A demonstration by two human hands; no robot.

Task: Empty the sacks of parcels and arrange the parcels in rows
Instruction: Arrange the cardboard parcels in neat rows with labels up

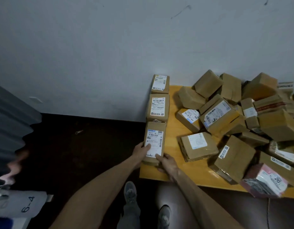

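The left hand [141, 152] and the right hand [167, 163] both grip one brown box [154, 141], thumbs on top. It lies at the yellow table [172, 141]'s left edge, nearest in a row with two more boxes [157, 107]. A messy pile of boxes [233, 119] sits to the right.

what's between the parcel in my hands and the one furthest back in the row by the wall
In the head view, the middle parcel fills that stretch, lying in line between the held parcel and the far parcel.
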